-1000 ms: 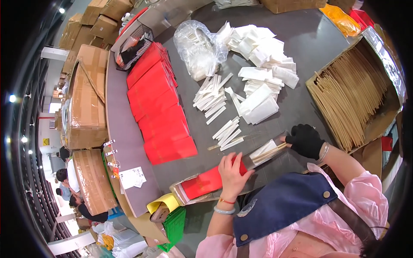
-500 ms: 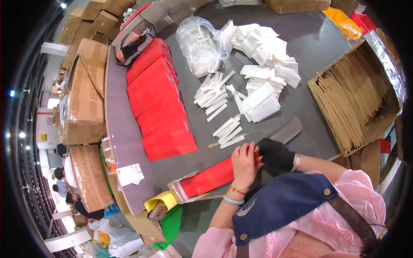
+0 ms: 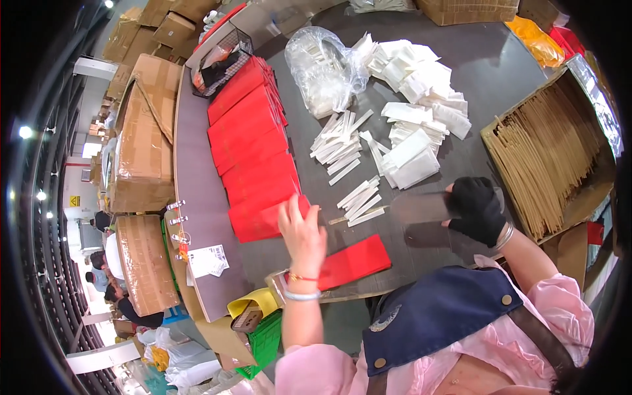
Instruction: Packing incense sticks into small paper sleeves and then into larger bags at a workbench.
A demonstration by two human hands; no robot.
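My left hand [image 3: 304, 234] is at the near end of a row of overlapping red paper packets [image 3: 253, 168], its fingers apart over the last one. Whether they touch the packet is blurred. Below the wrist, another red packet [image 3: 359, 262] lies at the table's front edge, one end beside an open cardboard piece [image 3: 275, 282]. To the right, my right hand [image 3: 475, 209], in a black fingerless glove, pinches a thin grey plate [image 3: 418, 207]. Motion blurs the plate, which sits just above the table with a dark shadow under it.
White strips [image 3: 337, 146] and white paper packets [image 3: 413, 158] lie mid-table beside a clear plastic bag [image 3: 322, 72]. A carton of thin brown sticks [image 3: 546, 158] stands at right. A wire basket [image 3: 220, 62] is far left; a green crate [image 3: 266, 342] is below the near-left edge.
My hands were together at the front red packet and have separated. The left moved left to the red row, the right moved right and took up the grey plate from the table.
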